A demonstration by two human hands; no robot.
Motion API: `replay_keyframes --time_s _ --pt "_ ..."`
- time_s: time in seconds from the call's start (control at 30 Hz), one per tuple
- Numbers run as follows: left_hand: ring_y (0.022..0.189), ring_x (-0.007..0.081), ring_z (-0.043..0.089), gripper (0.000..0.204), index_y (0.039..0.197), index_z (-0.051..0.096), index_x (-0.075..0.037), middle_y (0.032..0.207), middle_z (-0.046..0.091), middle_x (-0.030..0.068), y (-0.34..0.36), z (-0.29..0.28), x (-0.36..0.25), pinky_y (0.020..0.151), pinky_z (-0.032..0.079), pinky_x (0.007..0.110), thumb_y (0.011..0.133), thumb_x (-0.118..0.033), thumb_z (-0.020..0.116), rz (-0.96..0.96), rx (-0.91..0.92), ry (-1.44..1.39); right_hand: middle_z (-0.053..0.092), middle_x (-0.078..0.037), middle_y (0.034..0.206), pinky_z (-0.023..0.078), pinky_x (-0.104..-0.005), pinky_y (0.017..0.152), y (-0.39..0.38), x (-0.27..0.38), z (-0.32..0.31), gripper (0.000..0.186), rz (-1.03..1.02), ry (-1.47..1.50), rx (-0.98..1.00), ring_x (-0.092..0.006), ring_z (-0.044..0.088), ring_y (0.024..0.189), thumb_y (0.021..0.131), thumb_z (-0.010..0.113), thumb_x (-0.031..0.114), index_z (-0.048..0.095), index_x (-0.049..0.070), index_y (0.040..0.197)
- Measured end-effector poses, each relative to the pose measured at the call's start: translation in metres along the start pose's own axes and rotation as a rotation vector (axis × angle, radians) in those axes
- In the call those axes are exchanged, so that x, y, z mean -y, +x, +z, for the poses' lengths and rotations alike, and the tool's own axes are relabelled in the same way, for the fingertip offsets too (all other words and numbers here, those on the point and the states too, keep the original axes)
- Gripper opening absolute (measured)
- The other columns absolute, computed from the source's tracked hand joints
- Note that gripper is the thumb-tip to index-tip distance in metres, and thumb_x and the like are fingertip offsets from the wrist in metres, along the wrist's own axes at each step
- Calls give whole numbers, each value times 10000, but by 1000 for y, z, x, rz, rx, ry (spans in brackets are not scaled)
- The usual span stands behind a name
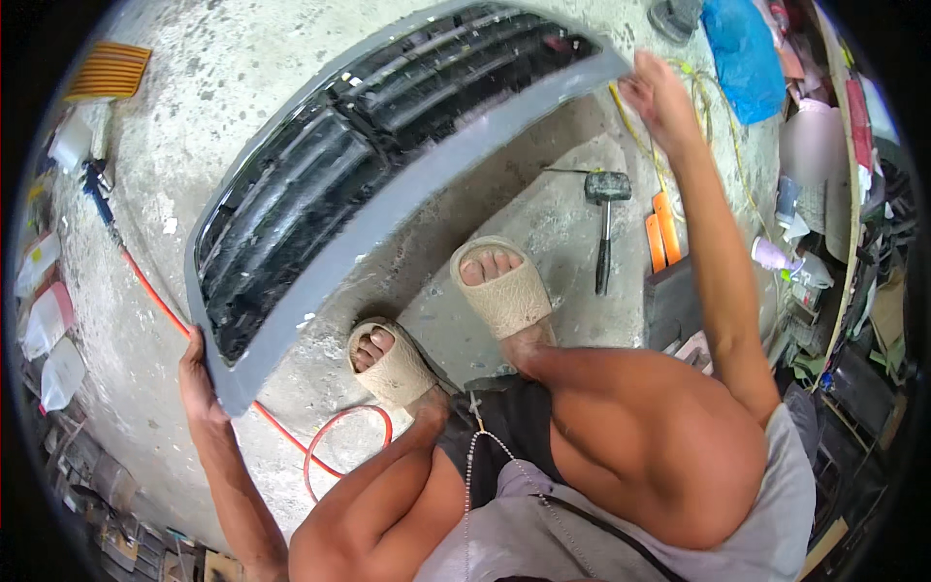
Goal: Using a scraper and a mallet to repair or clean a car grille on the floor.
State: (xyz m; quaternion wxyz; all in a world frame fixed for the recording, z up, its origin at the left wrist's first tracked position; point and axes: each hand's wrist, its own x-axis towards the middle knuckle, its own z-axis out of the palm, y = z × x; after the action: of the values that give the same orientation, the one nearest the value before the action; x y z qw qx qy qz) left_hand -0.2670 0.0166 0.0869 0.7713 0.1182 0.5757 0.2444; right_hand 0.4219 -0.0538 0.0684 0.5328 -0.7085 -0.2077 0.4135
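Observation:
A car grille with black slats and a grey curved frame is tilted in front of me above the concrete floor. My left hand grips its near left end, with the fingers partly hidden behind the frame. At the far right end, my right hand is closed on the frame's corner and slightly blurred. Below the grille's right part, a black-headed mallet lies on the floor beside two orange strips.
An orange-red hose runs under the grille's left end from a blue air tool. Yellow cord and a blue plastic bag lie at the far right. Clutter lines both sides. My sandalled feet are close below the grille.

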Motion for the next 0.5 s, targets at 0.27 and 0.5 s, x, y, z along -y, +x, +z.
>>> replay_keyframes --time_s 0.27,0.5 --pt "1172 183 624 571 1407 549 44 1333 650 111 4 -7 -14 1058 456 328 1101 -427 447 354 -156 323 537 -72 814 460 -345 662 -200 -201 -27 291 -188 -992 -243 -205 535 721 891 766 221 575 10 949" --pt "1127 164 596 592 1371 563 61 1294 641 103 44 -35 7 1050 423 330 1108 -449 422 341 -348 475 506 33 711 399 -262 571 -202 -91 20 123 333 -360 -152 -88 489 618 1025 600 191 601 96 947"
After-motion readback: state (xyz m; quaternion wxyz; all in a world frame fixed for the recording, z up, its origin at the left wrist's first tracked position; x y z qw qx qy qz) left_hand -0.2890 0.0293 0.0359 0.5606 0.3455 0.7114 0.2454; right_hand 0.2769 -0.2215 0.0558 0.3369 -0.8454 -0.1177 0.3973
